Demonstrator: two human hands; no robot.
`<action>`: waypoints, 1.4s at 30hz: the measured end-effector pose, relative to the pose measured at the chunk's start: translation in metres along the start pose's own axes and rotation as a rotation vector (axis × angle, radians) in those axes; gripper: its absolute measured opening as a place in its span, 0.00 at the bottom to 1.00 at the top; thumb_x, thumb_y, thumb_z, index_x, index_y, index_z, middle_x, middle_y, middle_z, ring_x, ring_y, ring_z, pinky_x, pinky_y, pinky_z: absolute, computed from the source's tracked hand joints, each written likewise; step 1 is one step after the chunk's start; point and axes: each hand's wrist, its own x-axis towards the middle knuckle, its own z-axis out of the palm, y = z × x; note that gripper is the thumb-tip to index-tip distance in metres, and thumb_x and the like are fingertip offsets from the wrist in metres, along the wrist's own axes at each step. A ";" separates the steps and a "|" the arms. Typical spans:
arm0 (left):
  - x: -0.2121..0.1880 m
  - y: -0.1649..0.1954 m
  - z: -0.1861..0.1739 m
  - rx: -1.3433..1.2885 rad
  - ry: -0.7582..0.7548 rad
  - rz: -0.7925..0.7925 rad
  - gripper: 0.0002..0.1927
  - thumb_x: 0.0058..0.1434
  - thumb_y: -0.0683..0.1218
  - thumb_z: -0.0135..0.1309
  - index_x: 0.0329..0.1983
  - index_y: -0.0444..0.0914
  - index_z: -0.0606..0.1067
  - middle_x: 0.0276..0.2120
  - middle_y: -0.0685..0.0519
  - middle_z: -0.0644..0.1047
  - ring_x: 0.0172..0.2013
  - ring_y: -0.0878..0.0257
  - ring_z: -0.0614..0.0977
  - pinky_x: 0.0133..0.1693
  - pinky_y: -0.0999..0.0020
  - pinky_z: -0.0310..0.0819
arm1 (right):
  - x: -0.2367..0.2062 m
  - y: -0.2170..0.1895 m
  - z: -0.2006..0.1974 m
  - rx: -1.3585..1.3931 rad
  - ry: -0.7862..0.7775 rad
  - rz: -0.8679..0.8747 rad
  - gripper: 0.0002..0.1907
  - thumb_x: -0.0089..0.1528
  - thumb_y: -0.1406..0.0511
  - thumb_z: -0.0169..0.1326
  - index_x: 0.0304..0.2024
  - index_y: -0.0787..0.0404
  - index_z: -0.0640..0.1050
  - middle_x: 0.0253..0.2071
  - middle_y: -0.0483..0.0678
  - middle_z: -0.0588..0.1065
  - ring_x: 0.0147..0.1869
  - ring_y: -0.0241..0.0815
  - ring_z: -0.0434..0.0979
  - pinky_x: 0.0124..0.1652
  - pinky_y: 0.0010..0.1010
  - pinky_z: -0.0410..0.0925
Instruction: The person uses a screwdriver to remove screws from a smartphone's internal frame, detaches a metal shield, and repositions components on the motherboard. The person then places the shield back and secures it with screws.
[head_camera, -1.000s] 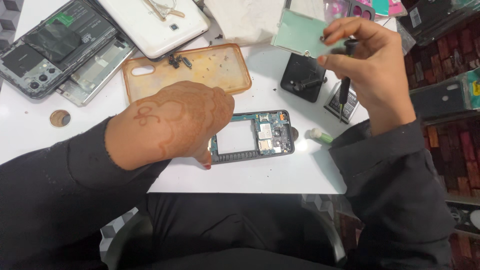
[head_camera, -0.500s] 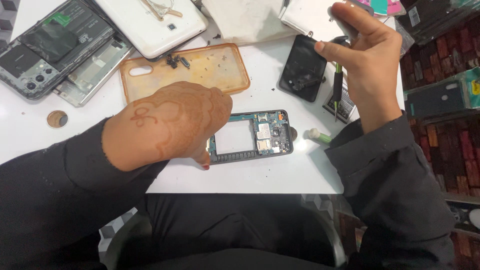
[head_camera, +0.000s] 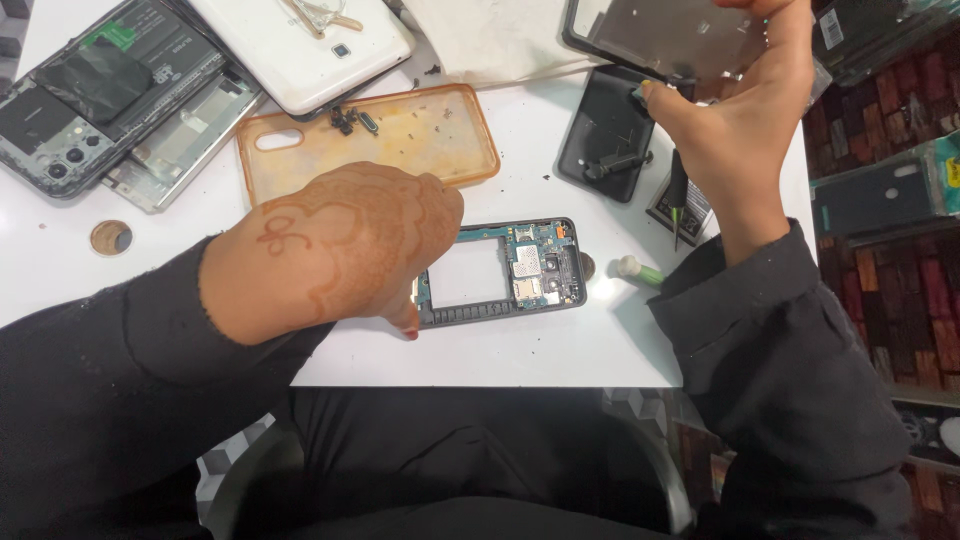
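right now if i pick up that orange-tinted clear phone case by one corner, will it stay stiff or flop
The phone case looks thin and rubbery, so it would probably bend and feel light. The small dark parts lying loose inside would likely slide or spill.

My right hand (head_camera: 740, 130) holds a glossy grey metal plate (head_camera: 670, 35); the yellowed soft-plastic phone case (head_camera: 370, 145) looks matt, the white table (head_camera: 560, 340) smooth.

Single head-worn view, looking steeply down.
Close over the white surface (head_camera: 560, 350), with lap and chair edge along the lower frame.
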 end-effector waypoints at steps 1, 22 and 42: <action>0.000 0.000 0.001 -0.002 0.002 0.002 0.28 0.44 0.57 0.75 0.37 0.32 0.78 0.31 0.44 0.82 0.36 0.48 0.85 0.41 0.56 0.80 | -0.001 0.004 -0.001 -0.011 -0.014 -0.044 0.30 0.62 0.85 0.62 0.58 0.63 0.63 0.57 0.45 0.66 0.60 0.35 0.70 0.60 0.27 0.70; 0.000 0.000 -0.002 -0.015 -0.014 -0.010 0.28 0.45 0.57 0.74 0.38 0.33 0.79 0.32 0.44 0.82 0.37 0.49 0.85 0.42 0.56 0.80 | -0.015 0.047 -0.013 -0.332 0.155 -0.101 0.35 0.72 0.74 0.65 0.70 0.58 0.56 0.59 0.48 0.64 0.65 0.40 0.66 0.65 0.33 0.62; 0.009 -0.007 0.011 0.013 0.110 0.090 0.29 0.41 0.57 0.76 0.39 0.35 0.78 0.36 0.49 0.80 0.42 0.50 0.83 0.43 0.58 0.78 | 0.004 -0.059 0.020 -0.333 -0.544 -0.148 0.36 0.41 0.58 0.76 0.49 0.64 0.78 0.49 0.51 0.74 0.56 0.49 0.76 0.55 0.41 0.69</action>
